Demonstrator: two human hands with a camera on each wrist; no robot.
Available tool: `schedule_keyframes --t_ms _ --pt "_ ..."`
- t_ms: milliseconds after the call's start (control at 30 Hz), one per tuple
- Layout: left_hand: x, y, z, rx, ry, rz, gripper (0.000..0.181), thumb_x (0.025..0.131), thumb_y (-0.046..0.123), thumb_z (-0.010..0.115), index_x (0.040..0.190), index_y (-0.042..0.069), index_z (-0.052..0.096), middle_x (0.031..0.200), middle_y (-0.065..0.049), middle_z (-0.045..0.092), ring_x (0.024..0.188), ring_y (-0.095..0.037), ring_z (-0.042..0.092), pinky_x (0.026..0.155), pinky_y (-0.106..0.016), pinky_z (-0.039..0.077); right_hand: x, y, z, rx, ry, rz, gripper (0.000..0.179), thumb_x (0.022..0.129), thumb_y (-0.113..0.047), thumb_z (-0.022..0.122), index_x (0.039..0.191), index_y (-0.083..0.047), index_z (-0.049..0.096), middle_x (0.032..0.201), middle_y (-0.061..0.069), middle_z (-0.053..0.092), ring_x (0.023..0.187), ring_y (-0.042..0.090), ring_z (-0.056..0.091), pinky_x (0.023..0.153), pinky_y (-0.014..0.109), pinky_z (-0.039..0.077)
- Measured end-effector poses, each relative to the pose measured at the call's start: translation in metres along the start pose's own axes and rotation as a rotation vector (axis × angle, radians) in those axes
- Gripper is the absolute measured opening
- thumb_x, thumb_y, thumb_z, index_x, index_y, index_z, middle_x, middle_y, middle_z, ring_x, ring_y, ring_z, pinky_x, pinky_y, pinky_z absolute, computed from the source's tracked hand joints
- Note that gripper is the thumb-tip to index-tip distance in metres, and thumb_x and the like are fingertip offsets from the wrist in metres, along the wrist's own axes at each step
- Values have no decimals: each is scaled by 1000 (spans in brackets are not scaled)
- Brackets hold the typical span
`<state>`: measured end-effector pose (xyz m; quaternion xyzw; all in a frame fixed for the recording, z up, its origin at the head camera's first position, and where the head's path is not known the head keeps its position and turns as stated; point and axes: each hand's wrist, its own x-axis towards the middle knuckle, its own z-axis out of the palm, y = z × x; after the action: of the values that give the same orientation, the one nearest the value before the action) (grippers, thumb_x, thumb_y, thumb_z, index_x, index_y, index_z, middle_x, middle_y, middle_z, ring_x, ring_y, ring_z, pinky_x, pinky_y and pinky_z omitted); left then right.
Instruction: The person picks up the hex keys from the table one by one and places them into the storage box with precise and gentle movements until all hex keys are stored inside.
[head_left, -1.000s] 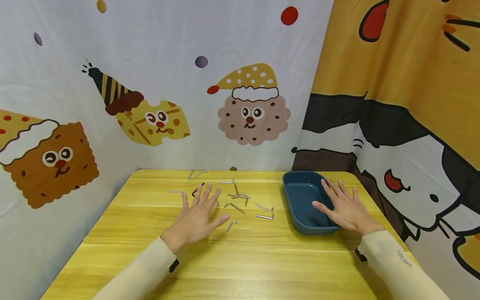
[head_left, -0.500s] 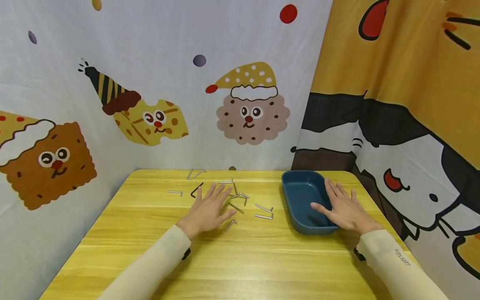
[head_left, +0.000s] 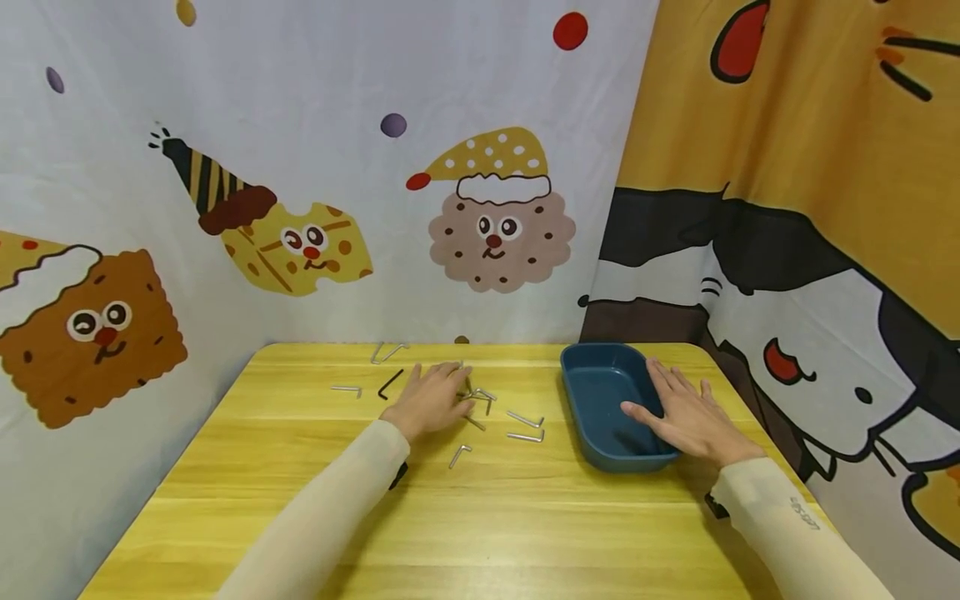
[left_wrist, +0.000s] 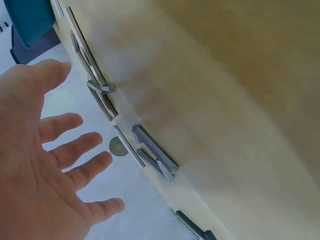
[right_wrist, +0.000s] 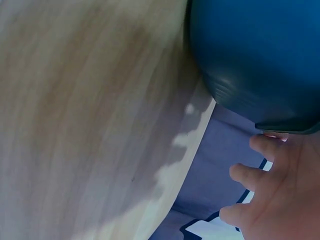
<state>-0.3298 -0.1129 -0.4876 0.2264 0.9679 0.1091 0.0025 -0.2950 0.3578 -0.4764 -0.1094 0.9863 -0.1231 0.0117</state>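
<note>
Several L-shaped hex keys lie scattered on the wooden table, among them a black hex key (head_left: 391, 384) left of my left hand and a silver hex key (head_left: 460, 456) in front of it. My left hand (head_left: 429, 402) reaches over the middle cluster, palm down and fingers slightly bent, hiding part of it. In the left wrist view its fingers are spread with nothing between them, above more hex keys (left_wrist: 155, 152). My right hand (head_left: 693, 417) lies along the right side of a blue bin (head_left: 630, 463), fingers extended outside and thumb over the rim.
Two silver hex keys (head_left: 525, 436) lie between the left hand and the bin. Others (head_left: 388, 354) rest near the table's back edge. A printed cloth (head_left: 315, 125) hangs right behind the wooden table (head_left: 480, 542).
My left hand has moved right and forward, lower over the hex key cluster, uncovering the black and left silver keys. The right hand has stayed at the bin.
</note>
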Motion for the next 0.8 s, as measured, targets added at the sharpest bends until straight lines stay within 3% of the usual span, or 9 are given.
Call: schedule_keyframes --t_ms 367,800 --pt "19 1 3 -3 -77 -16 61 119 41 68 173 14 56 180 -14 54 170 -41 50 141 -80 27 2 0 6 13 -7 -1 120 112 -80 54 186 1 6 192 35 16 174 66 20 130 96 9" --pt "28 0 5 -25 -100 -36 57 120 39 68 171 15 59 180 -12 54 171 -41 46 141 -80 26 4 -3 8 2 -4 -5 119 113 -81 52 186 0 7 193 32 14 175 65 20 132 96 7"
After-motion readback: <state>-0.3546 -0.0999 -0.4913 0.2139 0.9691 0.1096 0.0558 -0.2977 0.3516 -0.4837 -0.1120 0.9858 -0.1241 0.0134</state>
